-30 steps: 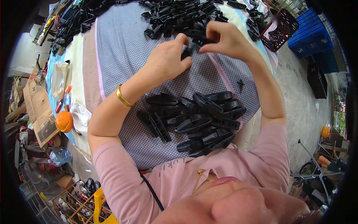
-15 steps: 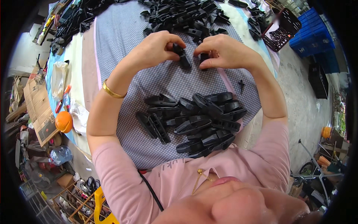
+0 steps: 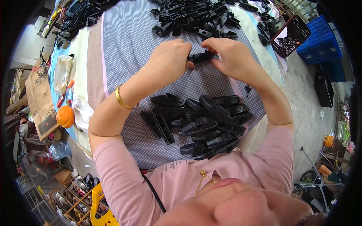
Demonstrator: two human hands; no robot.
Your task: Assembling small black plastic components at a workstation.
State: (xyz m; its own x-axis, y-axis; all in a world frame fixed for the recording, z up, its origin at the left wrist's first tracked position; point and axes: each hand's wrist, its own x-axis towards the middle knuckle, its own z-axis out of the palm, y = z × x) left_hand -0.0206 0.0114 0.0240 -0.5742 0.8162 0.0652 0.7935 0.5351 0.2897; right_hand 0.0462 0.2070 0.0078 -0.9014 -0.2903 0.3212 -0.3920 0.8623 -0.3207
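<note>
Between my hands, above the dotted cloth, is a black plastic part (image 3: 203, 57) lying crosswise. My left hand (image 3: 170, 58) is closed around its left end; the fingertips there are partly hidden behind the hand. At the right end, the fingers and thumb of my right hand (image 3: 230, 56) pinch it. Nearer to me lies a pile of long black plastic pieces (image 3: 200, 124) with tapered ends. Beyond my hands spreads a larger heap of loose black plastic parts (image 3: 196, 17).
Dotted grey cloth (image 3: 128, 41) covers the table. At the left edge are an orange (image 3: 65, 116), a white plastic bag (image 3: 81, 115) and more black parts (image 3: 81, 19). A dark phone-like slab (image 3: 290, 36) stands far right, before blue crates (image 3: 320, 39). One small black piece (image 3: 247, 90) lies right.
My hands have come together. The two black pieces held apart before now meet in one line between them. The left hand has turned and moved right.
</note>
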